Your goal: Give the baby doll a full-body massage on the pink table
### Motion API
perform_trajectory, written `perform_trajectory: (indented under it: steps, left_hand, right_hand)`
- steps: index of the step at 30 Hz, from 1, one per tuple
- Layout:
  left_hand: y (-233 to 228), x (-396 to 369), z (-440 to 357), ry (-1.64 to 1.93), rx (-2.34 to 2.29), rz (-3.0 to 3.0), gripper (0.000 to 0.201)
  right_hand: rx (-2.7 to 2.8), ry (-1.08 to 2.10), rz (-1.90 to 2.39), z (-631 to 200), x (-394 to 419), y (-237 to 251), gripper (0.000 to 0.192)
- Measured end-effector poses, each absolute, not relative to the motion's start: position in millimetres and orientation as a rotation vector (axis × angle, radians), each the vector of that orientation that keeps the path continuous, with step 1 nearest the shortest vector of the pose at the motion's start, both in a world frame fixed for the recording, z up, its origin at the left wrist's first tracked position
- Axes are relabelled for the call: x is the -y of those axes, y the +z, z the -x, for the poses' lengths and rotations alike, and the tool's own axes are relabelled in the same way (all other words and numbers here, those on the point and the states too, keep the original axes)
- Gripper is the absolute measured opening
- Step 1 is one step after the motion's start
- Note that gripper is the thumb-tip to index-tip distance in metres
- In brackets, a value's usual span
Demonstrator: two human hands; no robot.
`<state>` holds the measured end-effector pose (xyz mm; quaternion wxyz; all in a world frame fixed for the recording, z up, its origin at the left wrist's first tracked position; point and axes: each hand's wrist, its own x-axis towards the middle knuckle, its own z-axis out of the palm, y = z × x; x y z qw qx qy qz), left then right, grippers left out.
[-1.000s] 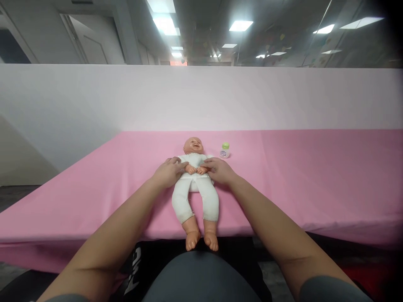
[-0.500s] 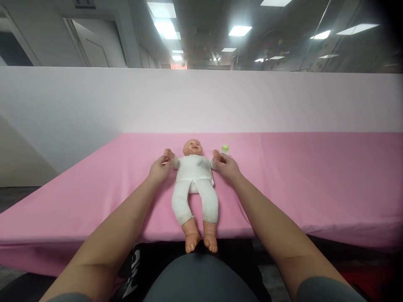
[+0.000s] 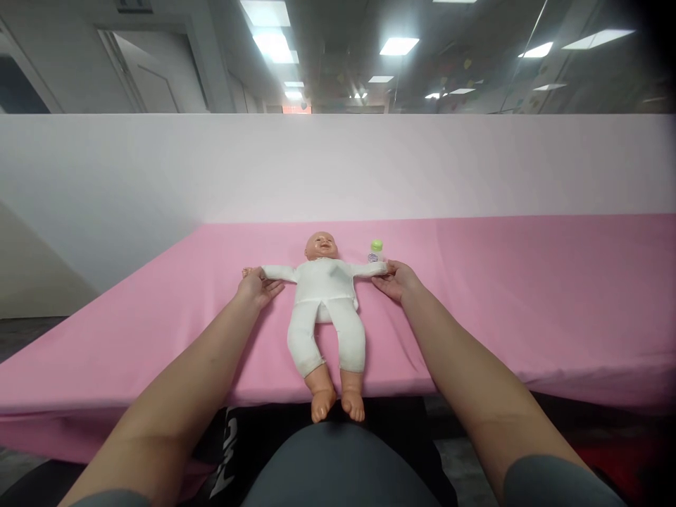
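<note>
Pink table (image 3: 528, 296) carries a baby doll (image 3: 324, 296) on its back at centre, feet over the near edge, arms spread to 9 and 3 o'clock. Left hand (image 3: 256, 285) and right hand (image 3: 396, 278) each loosely cup a doll wrist. Small green-capped bottle (image 3: 376, 251) at the doll's 1 o'clock sits untouched.

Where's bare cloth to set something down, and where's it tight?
Free: the pink table right of the right hand, and left of the left hand. Crowded: the middle, where both hands hold the doll by its arms, bottle behind the right.
</note>
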<state>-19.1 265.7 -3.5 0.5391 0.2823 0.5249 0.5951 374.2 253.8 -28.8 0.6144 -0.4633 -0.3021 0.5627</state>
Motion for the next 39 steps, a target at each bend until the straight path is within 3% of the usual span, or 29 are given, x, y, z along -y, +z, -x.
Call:
perform_trajectory:
  steps: [5, 8, 12, 14, 19, 26, 33, 39]
  left_hand:
    - [0, -261, 13, 1.492, -1.22, -0.564, 0.013]
    - [2, -255, 9, 1.587, -1.248, -0.768, 0.023]
    - [2, -241, -1, 1.675, -1.336, -1.261, 0.026]
    - [2, -232, -9, 1.658, -1.442, -1.522, 0.028]
    - [6, -215, -26, 1.208, -1.469, -2.331, 0.032]
    - [9, -218, -21, 0.713, -1.293, -2.889, 0.054]
    - [7, -222, -21, 0.862, -1.359, -2.691, 0.043]
    - [0, -229, -18, 1.29, -1.389, -1.917, 0.033]
  right_hand:
    - [0.523, 1.27, 1.122, -372, -255, -28, 0.006]
    - [0.453, 1.266, 1.111, -368, -250, -25, 0.02]
    - [0.846, 1.038, 1.06, -354, -237, -17, 0.045]
    - [1.156, 0.833, 1.02, -342, -226, -12, 0.049]
    - [1.82, 0.501, 1.0, -314, -203, -3, 0.039]
    - [2.25, 0.102, 1.133, -310, -205, -3, 0.051]
    - [2.265, 0.012, 1.143, -301, -206, -8, 0.042]
    - [1.748, 0.416, 1.112, -318, -215, -13, 0.036]
